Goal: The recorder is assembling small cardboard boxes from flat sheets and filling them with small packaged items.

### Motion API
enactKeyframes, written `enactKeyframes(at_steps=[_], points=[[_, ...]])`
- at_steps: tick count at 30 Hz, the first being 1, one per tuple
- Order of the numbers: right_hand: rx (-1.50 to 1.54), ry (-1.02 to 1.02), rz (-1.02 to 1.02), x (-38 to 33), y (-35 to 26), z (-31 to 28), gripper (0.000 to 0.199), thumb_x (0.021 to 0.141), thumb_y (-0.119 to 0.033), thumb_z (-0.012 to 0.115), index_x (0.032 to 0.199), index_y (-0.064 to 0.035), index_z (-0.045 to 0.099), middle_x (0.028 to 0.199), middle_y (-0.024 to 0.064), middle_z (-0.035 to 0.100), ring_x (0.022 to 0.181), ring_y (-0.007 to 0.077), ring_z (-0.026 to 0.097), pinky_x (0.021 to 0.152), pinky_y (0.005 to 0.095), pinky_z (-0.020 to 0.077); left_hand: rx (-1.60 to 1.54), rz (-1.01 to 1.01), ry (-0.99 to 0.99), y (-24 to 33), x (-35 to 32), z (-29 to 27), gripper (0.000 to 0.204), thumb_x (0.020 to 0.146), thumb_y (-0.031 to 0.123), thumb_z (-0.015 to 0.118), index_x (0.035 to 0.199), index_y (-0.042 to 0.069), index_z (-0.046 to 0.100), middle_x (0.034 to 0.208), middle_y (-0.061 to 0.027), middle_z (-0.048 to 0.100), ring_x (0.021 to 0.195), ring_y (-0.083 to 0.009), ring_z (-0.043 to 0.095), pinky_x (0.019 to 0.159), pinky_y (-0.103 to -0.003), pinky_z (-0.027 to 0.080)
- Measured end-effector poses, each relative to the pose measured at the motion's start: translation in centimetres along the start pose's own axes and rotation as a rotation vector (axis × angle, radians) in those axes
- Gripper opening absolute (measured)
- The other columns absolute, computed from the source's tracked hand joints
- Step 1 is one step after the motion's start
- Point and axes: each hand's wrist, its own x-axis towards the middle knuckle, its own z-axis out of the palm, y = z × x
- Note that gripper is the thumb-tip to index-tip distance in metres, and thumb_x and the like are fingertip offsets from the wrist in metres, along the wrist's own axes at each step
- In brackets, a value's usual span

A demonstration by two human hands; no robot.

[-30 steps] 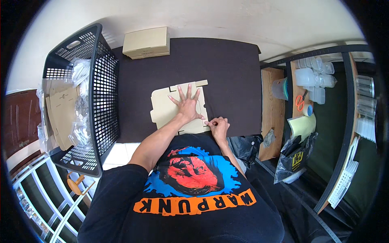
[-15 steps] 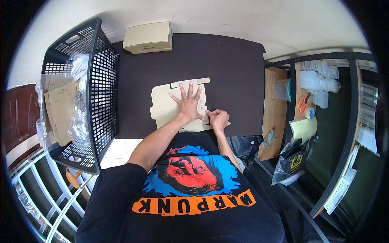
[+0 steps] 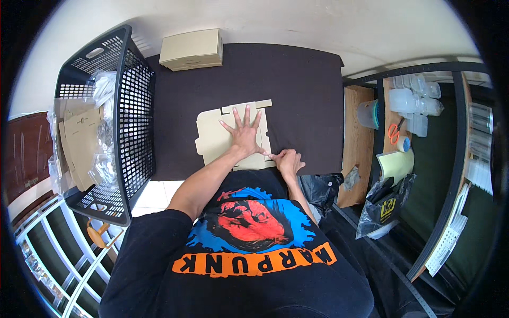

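A flat die-cut cardboard box blank [image 3: 212, 132] with slots and tabs lies near the front edge of the dark table. My left hand [image 3: 245, 139] rests on it palm down, fingers spread wide. At the blank's right edge, near its front corner, is my right hand [image 3: 288, 162]. Its fingers are curled in and the thumb tip meets the cardboard edge; the undersides of these fingers are hidden. A narrow strip of the blank sticks out at its far right corner.
A stack of folded cardboard [image 3: 191, 49] sits at the table's far left. Beside the table on the left, a black mesh basket [image 3: 135, 106] holds cardboard and plastic bags. On the right, a shelf [image 3: 356, 143] carries clear containers, orange scissors [image 3: 393, 133] and a tape roll [image 3: 404, 143].
My right hand has slid slightly toward me along the right edge of the cardboard. The left hand stays spread on the blank. The whole view has shifted a little.
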Motion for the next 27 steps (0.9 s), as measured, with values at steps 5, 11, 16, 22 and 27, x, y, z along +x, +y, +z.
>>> enactKeyframes(at_steps=[5,11,16,22,27], points=[[0.013,0.026,-0.119,-0.3,1.3,0.6,0.031,0.073,-0.037,0.097,0.074,-0.0104,0.082,0.081,0.0143,0.078,0.102,0.0368,0.071,0.088,0.0609,0.0481,-0.020,0.001,0.035,0.1,-0.3,-0.1,0.156,0.047,0.063,0.100,0.174,0.027,0.016,0.181,-0.0169,-0.001,0.159,-0.0578,-0.014,0.101,-0.100,0.001],[0.066,0.042,-0.175,0.2,2.2,1.4,0.025,0.073,-0.032,0.097,0.075,-0.0115,0.082,0.078,0.0106,0.078,0.096,0.0361,0.072,0.087,0.0611,0.0484,-0.021,0.000,0.012,0.2,-0.6,-0.3,0.158,0.047,0.062,0.101,0.174,0.026,0.015,0.181,-0.0169,-0.001,0.159,-0.0580,-0.015,0.102,-0.100,0.002],[0.248,-0.039,-0.040,0.7,0.8,0.5,0.023,0.074,-0.029,0.096,0.074,-0.0111,0.083,0.074,0.0090,0.077,0.085,0.0319,0.074,0.089,0.0598,0.0482,0.000,-0.002,0.005,0.3,-0.3,-0.3,0.160,0.046,0.066,0.100,0.174,0.027,0.012,0.180,-0.0185,-0.006,0.158,-0.0600,-0.015,0.102,-0.099,0.002],[0.092,-0.005,-0.092,0.4,1.8,0.9,0.022,0.073,-0.028,0.096,0.075,-0.0100,0.083,0.072,0.0090,0.077,0.077,0.0297,0.074,0.090,0.0559,0.0496,-0.007,0.002,0.026,-0.1,-0.1,0.3,0.161,0.045,0.067,0.100,0.174,0.027,0.013,0.180,-0.0189,-0.006,0.158,-0.0603,-0.015,0.101,-0.099,0.001],[0.166,-0.070,-0.106,0.6,2.2,0.7,0.022,0.074,-0.026,0.095,0.073,-0.0081,0.081,0.074,0.0102,0.078,0.075,0.0309,0.074,0.093,0.0589,0.0486,-0.001,0.001,0.036,0.1,-0.5,0.1,0.159,0.045,0.066,0.100,0.174,0.027,0.015,0.180,-0.0176,-0.004,0.159,-0.0591,-0.014,0.102,-0.099,0.001]])
